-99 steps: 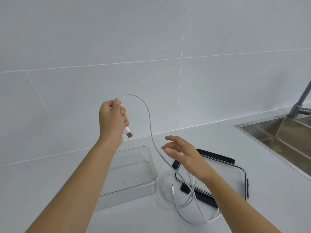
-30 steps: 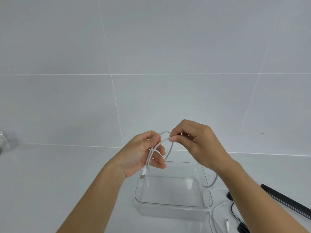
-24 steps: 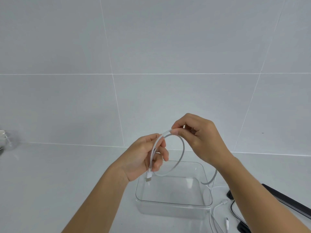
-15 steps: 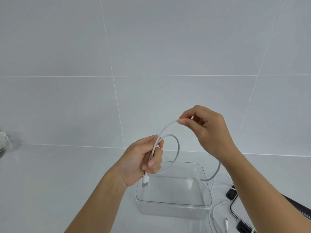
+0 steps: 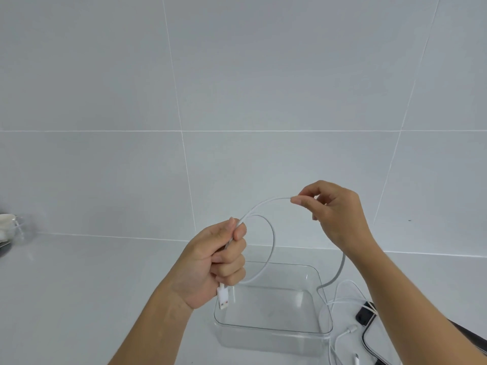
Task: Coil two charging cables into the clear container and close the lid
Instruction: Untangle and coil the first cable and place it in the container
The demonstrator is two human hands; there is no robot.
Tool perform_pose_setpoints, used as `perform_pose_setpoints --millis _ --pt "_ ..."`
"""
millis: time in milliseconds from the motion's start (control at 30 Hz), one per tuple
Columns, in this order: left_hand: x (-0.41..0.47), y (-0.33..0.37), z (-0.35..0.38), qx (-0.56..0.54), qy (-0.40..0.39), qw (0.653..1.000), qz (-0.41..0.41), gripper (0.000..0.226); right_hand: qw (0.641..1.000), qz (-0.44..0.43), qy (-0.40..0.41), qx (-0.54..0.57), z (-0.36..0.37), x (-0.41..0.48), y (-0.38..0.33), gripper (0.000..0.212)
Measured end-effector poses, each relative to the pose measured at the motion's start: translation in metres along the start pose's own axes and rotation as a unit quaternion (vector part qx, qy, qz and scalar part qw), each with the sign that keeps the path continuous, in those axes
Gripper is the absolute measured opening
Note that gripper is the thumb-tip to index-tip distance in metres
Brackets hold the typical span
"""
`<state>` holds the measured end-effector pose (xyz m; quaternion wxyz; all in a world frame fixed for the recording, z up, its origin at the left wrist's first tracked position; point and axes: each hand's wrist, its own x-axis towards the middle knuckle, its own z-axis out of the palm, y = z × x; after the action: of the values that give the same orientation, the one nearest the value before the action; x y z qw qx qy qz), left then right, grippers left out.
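We record a pale grey counter (image 5: 79, 285) under a tiled wall, evenly lit.

Nearest us, the clear container (image 5: 271, 331) stands open on the counter with nothing in it; neither cable is inside yet. Just beside its right wall lie loose white strands, among them the second cable (image 5: 342, 335) with a small plug end. The lid (image 5: 365, 343), black-rimmed, lies flat at the lower right edge, partly cut off. We judge it is set aside there to leave the mouth free for loading.

Above the container's left side, the left hand (image 5: 210, 262) is curled round the first cable (image 5: 272, 241), gripping one loop in the fist. The USB plug (image 5: 223, 299) hangs below the little finger. We judge this hand is the anchor that fixes the loop size. Higher and to the right, the right hand (image 5: 337, 217) pinches the same cable between thumb and forefinger, its other fingers loosely bent, and holds an arc raised between the two hands. Behind that wrist the slack drops towards the container's right wall. The arc looks placed to become the next turn. We judge the task early: one cable partly coiled.

Farther off, a blurred glass object (image 5: 15, 227) sits at the left edge where the counter meets the wall (image 5: 237, 75), which is faced in large pale tiles with thin joints
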<state>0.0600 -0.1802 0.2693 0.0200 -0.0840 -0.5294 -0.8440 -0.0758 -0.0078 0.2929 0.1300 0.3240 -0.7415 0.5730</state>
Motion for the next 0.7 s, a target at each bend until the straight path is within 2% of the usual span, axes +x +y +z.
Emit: perform_pose_setpoints --millis 100,167,233,300,400,500,700 --pt "-0.003 0.011 -0.009 -0.056 -0.006 0.998 0.031 0.031 0.999 0.027 -0.021 -0.021 -0.004 0.004 0.012 0.016" --pt "-0.002 0.021 -0.017 -0.129 -0.087 0.987 0.05 0.024 0.997 0.058 -0.048 -0.034 -0.008 0.006 0.021 0.016" --pt "-0.005 0.032 -0.02 -0.172 -0.106 0.978 0.061 0.03 0.994 0.087 -0.049 -0.041 -0.01 0.007 0.028 0.013" --pt "-0.008 0.037 -0.018 -0.096 -0.028 0.992 0.08 0.025 0.994 0.086 -0.011 -0.063 -0.011 0.009 0.032 0.014" --pt "-0.014 0.036 -0.007 -0.021 0.039 0.996 0.079 0.037 0.994 0.064 0.053 -0.075 -0.015 0.016 0.029 0.014" --pt "-0.015 0.033 -0.004 -0.014 0.036 0.998 0.057 0.038 0.99 0.059 0.096 -0.084 -0.017 0.021 0.03 0.016" --pt "-0.016 0.028 -0.003 0.005 0.004 0.999 0.047 0.036 0.977 0.107 0.134 -0.125 -0.015 0.015 0.045 0.021"
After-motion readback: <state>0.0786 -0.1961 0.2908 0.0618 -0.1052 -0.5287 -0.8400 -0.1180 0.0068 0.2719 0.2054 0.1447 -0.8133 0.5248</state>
